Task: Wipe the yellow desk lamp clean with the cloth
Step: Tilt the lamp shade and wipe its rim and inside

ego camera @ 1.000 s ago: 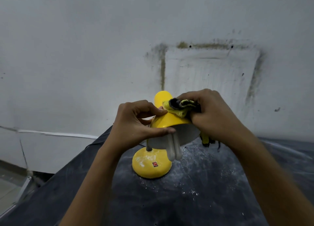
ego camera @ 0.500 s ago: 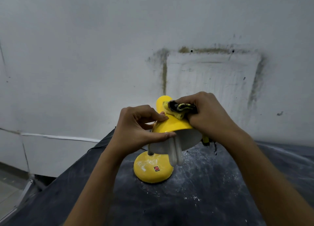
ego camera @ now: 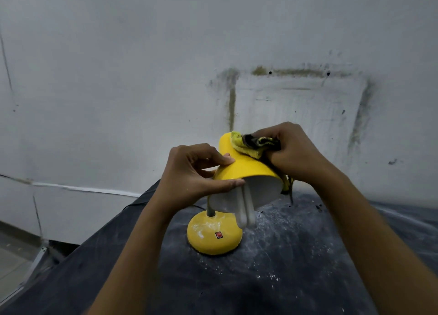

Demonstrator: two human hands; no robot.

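Our lamp stands on the table, shade tilted above the base. Our left hand pinches the shade's rim; our right hand grips the bunched cloth atop it. We should brace the rim, rub lightly, and spare the bulb. Left of the base the table's edge is near; right of the base we have room.

Dim, flat indoor light, cool grey cast, source out of view. Wall evenly lit, darkening toward corners. Shadows soft and faint. Lamp brightest, mild sheen on top, in focus. Bottom edge soft, smeared. Dark table loses detail, some grain. Wide-angle bend: wall seam curves at left.
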